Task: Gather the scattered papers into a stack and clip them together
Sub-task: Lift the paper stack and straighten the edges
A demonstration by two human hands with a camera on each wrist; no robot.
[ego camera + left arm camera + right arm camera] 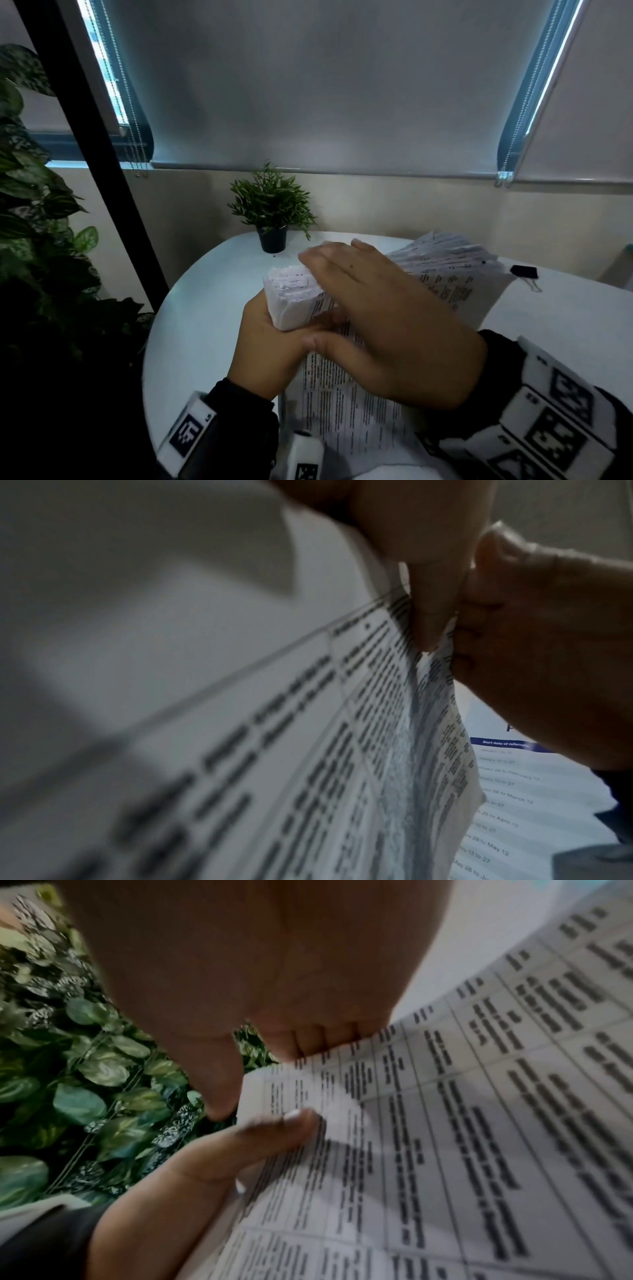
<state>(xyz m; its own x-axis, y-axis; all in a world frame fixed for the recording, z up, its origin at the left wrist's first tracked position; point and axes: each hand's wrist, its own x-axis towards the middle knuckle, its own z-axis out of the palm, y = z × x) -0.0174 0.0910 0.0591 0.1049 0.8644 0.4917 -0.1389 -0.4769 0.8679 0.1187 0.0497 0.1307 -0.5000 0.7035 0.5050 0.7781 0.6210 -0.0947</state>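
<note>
A thick stack of printed papers (452,277) is held above the round white table (205,308), fanned out toward the right. My left hand (270,342) grips the stack's near-left corner, with its thumb (291,1123) on the top sheet (445,1123) and its fingers hidden underneath. My right hand (363,301) lies over the stack with straight fingers on its far-left edge (291,291), which looks uneven. A black binder clip (524,272) lies on the table to the right, apart from both hands. The left wrist view shows the sheets (308,750) close up and blurred.
A small potted plant (272,212) stands at the table's back edge, just beyond the hands. A wall of large leaves (34,222) and a black post (102,137) are on the left. Another printed sheet with a blue header (534,804) lies below the stack.
</note>
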